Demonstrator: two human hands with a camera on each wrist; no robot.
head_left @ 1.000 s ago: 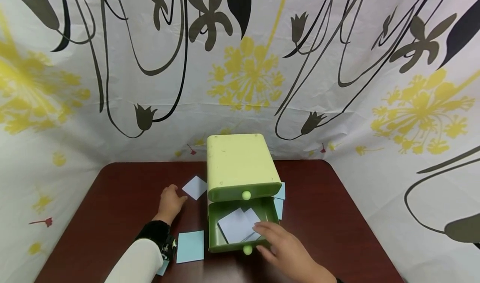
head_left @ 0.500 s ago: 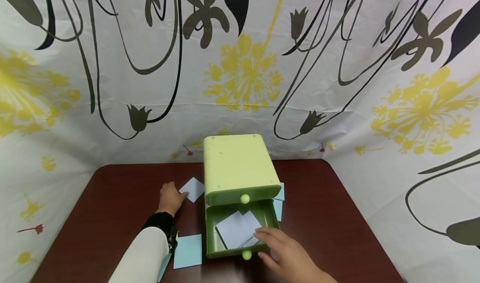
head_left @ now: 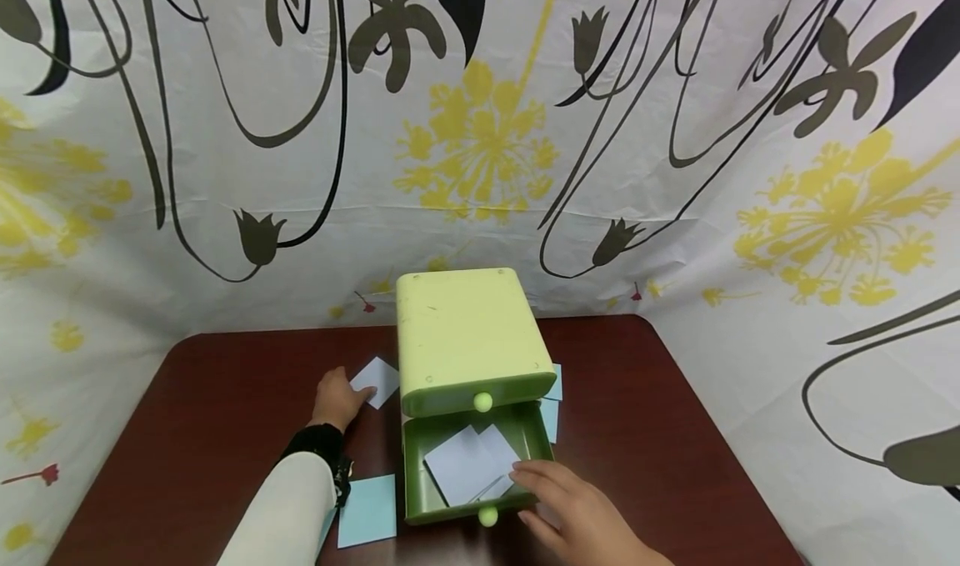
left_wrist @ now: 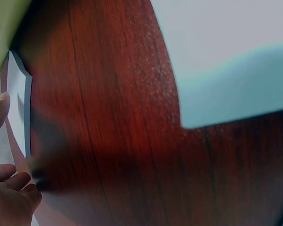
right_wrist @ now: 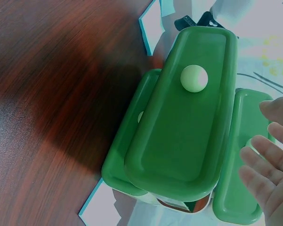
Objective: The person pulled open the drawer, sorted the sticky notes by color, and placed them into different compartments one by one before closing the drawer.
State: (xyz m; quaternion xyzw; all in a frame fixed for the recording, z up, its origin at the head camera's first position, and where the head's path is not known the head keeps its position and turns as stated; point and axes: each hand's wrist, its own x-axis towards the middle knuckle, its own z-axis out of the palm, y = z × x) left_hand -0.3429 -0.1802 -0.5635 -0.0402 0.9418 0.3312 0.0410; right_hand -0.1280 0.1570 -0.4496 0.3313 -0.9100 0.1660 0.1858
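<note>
Since 1 second ago the right hand (head_left: 573, 512) has slid back from inside the open drawer (head_left: 471, 466) to its front right corner, and the left hand (head_left: 336, 399) has closed onto the white paper square (head_left: 375, 380) beside the cabinet.

The light green drawer cabinet (head_left: 465, 337) stands on the dark red table (head_left: 225, 399). Its upper drawer is shut; the lower one is pulled out and holds loose white paper squares (head_left: 468, 464), overlapping. The right hand's fingers are straight and relaxed, holding nothing, tips at the drawer's rim. The left hand's fingertips rest on the white square's corner, fingers loosely spread; I cannot tell if they pinch it.

A light blue square (head_left: 367, 512) lies by the left sleeve, and 2 more blue squares (head_left: 553, 399) peek out right of the cabinet.

The right wrist view shows the drawer front and round knob (right_wrist: 194, 78) from below, with the open palm (right_wrist: 268, 179) clear of them. The left wrist view shows only blurred table grain, a blue sheet (left_wrist: 235, 94), and fingers (left_wrist: 9, 197) near the white paper's edge (left_wrist: 20, 108).
</note>
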